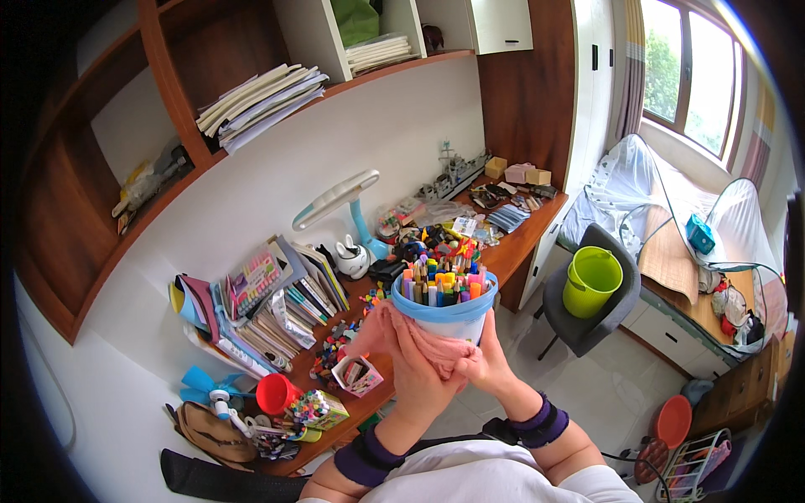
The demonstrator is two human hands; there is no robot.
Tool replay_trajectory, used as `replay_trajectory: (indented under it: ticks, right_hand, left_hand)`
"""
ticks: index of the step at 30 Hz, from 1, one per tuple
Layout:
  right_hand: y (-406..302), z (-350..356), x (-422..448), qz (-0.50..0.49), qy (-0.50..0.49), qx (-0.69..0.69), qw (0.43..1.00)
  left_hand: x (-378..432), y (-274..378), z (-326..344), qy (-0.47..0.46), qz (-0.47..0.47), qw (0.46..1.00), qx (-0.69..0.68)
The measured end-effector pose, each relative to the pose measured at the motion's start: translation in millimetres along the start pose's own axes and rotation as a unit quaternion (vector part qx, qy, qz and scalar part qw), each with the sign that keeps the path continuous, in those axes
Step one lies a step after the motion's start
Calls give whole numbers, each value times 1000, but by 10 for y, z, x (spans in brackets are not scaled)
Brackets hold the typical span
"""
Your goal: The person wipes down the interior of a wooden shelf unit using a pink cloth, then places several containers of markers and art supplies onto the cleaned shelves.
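Note:
A white plastic bucket (434, 322) with a light blue rim is held up in front of my chest, over the desk's front edge. Markers and colored pencils (440, 286) fill it, tips upward. My left hand (412, 368) presses a pink cloth (434, 342) around the bucket's near left side. My right hand (490, 361) supports the bucket's right side, its thumb and fingers touching the cloth's end. The bucket's underside is hidden behind the cloth and both hands.
Loose toy bricks (339, 339), a small pink box (358, 376), a red cup (275, 394) and upright books (270, 320) crowd the wooden desk (534, 220). A desk lamp (365, 226) stands behind. To the right, a green bucket (591, 283) sits on a grey chair (553, 320).

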State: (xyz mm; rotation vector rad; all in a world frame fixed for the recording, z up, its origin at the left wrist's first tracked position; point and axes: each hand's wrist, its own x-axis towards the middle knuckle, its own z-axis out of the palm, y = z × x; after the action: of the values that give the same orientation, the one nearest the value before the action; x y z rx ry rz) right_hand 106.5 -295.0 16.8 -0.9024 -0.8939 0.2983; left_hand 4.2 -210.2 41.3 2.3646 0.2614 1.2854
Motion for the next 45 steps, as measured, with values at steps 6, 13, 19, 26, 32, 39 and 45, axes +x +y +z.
replay_trajectory:
  ticks: [6, 13, 19, 26, 32, 39, 45]
  right_hand:
    - [-186, 39, -28, 32, 6, -18, 999]
    - [-59, 21, -114, -40, 0, -28, 999]
    - [17, 3, -119, -97, -24, -80, 992]
    - [75, -19, -98, -90, 15, -54, 994]
    - [154, 37, -183, -65, 65, -26, 995]
    - [66, 83, -193, -88, 64, -98, 989]
    - [-33, -1, -143, -64, -12, -22, 998]
  left_hand:
    - [16, -91, -76, 4, 29, 998, -47]
    - [22, -2, -76, 52, 24, 992, -116]
    - [-52, -232, -112, 1, 43, 999, -9]
    - [116, 124, -79, 29, -86, 959, -270]
    - [159, 86, -82, -3, -26, 984, -176]
    - [260, -288, -161, -46, -129, 910, -391]
    - [474, -203, -183, -68, -45, 822, -564]
